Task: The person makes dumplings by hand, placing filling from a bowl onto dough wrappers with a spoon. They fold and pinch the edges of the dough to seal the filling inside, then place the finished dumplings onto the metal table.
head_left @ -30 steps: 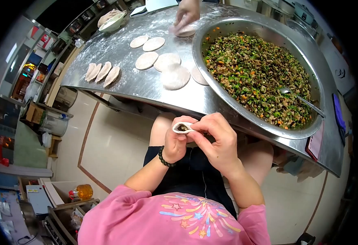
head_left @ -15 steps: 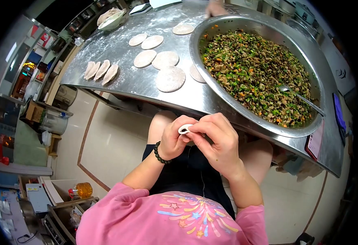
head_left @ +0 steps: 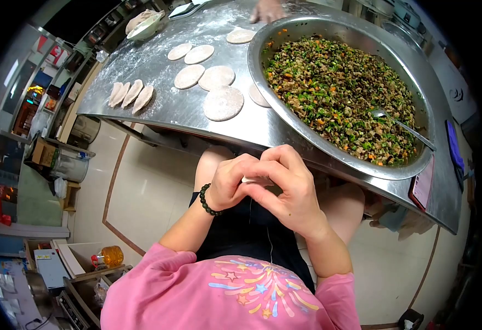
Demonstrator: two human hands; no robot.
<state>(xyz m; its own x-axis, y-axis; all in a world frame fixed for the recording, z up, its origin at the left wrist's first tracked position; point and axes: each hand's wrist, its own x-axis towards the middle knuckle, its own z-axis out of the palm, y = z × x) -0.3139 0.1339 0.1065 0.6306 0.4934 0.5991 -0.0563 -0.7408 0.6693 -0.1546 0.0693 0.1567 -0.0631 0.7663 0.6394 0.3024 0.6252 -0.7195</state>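
Note:
Above my lap, just short of the table's front edge, both hands close around one small white dumpling (head_left: 247, 180). My left hand (head_left: 231, 180), with a dark bead bracelet, wraps it from the left. The thumb and fingers of my right hand (head_left: 285, 184) pinch its right side, hiding most of it. Several flat round wrappers (head_left: 223, 103) lie on the floured steel table (head_left: 167, 118). Several folded dumplings (head_left: 133, 93) stand in a row at the left. A big steel basin (head_left: 256, 60) of chopped green and brown filling (head_left: 340, 99) sits at the right, a spoon (head_left: 411, 131) resting in it.
Another person's hand (head_left: 267, 10) rests on the far table edge beside the basin. A bowl of dough (head_left: 145, 26) stands at the back left. A phone (head_left: 421, 186) and a purple item (head_left: 454, 146) lie on the right edge. An oil bottle (head_left: 109, 257) is low at left.
My fingers have closed further over the dumpling, and its open end no longer shows. The other person's hand has moved left at the far edge. The view has shifted slightly.

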